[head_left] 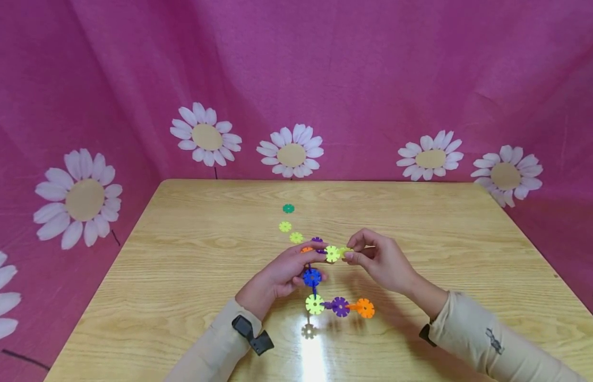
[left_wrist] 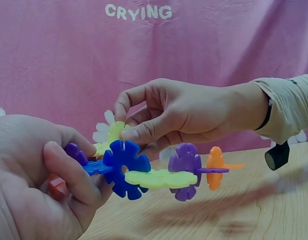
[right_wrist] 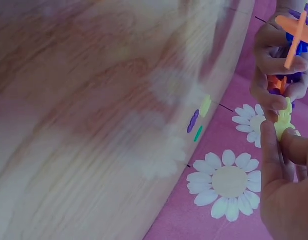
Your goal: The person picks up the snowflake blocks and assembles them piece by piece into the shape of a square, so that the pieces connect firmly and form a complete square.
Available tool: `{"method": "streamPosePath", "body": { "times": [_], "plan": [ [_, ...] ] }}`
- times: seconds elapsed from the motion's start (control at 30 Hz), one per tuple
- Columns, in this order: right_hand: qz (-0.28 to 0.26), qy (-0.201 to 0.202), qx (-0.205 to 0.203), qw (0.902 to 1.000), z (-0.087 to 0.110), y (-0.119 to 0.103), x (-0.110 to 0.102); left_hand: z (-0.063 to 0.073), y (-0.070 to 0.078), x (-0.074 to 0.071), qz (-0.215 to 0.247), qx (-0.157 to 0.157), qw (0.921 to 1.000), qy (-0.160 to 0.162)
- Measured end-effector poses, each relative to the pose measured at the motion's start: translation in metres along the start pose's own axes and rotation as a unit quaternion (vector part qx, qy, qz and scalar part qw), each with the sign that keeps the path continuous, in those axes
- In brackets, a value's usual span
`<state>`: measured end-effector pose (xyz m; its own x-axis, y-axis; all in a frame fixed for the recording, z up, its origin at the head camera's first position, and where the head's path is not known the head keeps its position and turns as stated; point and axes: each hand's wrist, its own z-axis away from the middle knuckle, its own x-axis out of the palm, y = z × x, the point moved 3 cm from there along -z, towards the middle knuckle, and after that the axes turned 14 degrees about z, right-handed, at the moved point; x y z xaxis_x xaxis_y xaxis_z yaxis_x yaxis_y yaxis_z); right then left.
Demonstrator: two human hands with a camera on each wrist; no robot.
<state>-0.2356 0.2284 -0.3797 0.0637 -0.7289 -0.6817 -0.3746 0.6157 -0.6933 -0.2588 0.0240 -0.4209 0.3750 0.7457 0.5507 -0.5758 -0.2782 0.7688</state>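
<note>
Beyond the linked discs [head_left: 315,300] and wooden table [head_left: 181,276] hangs pink cloth [head_left: 353,79].

Orange disc [head_left: 305,249]: partly covered by the left hand [head_left: 283,272].
Daisy [head_left: 1,305] left of the table [head_left: 134,276]: cut off by the view's edge.

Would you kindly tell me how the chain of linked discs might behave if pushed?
The chain seems fairly stiff: its orange end juts out past the left hand without sagging. It is probably light, being made of thin, plastic-looking discs. A hard push might pop a joint, since the discs appear joined only at slotted edges.
</note>
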Motion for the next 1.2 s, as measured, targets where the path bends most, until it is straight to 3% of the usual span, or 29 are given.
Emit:
{"method": "streamPosePath", "body": {
  "times": [0.37,0.77,1.2],
  "plan": [
    [0.016,0.027,-0.06,0.9977,0.0053,-0.0039,0.0061,0.0009,-0.0018,-0.0033,-0.022,-0.008,0.9997,-0.004],
    [0.042,0.043,-0.073,0.9955,0.0051,-0.0066,0.0091,-0.0012,-0.0041,-0.0071,-0.013,-0.016,0.9997,0.017],
    [0.067,0.054,-0.121,0.9889,0.0045,-0.007,0.0067,-0.0025,-0.0037,-0.0061,-0.012,-0.025,0.9996,0.007]
  ]
}}
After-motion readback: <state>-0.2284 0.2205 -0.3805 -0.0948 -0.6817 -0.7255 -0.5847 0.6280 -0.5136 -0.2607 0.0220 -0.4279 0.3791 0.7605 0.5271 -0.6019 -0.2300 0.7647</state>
